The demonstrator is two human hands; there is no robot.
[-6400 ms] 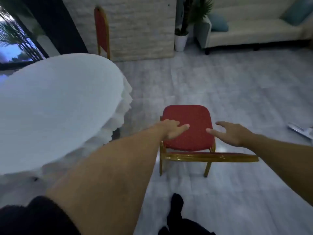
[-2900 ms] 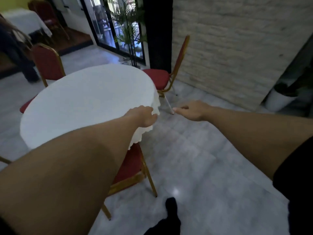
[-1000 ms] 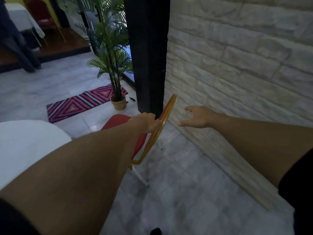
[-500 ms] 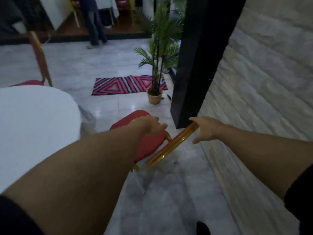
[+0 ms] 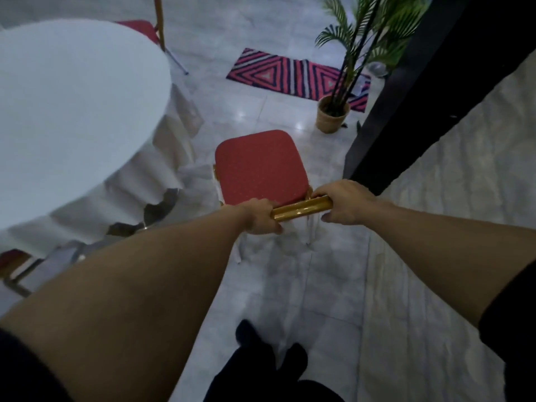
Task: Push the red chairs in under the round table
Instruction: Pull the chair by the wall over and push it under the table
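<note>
At centre frame, red chair (image 5: 259,166) stands on the grey tiled floor (image 5: 290,285), seat facing 12 o'clock, gold top rail of its backrest (image 5: 301,209) nearest the camera. Left hand (image 5: 261,216) wraps the rail's left end, fingers curled over it, thumb under. Right hand (image 5: 343,202) grips the right end, fingers closed around the rail. Both arms reach fwd from the bottom corners.

Round table (image 5: 72,111) w/ white cloth sits at 10 o'clock from the chair, just beside it; chair seat is fully outside the cloth hem, not under the table. 2nd red chair (image 5: 139,27) at 11 o'clock, at the table's far edge, seat partly hidden by the tabletop, gold back post rising out of frame. Sliver of a 3rd red seat (image 5: 11,259) shows at 9 o'clock, low under the cloth.

Potted palm (image 5: 333,117) at 1 o'clock, striped rug (image 5: 290,74) beyond it. Black pillar (image 5: 420,82) at 2 o'clock, pale stone wall (image 5: 464,198) at 3 o'clock. Dark shoes (image 5: 272,352) at 6 o'clock.
</note>
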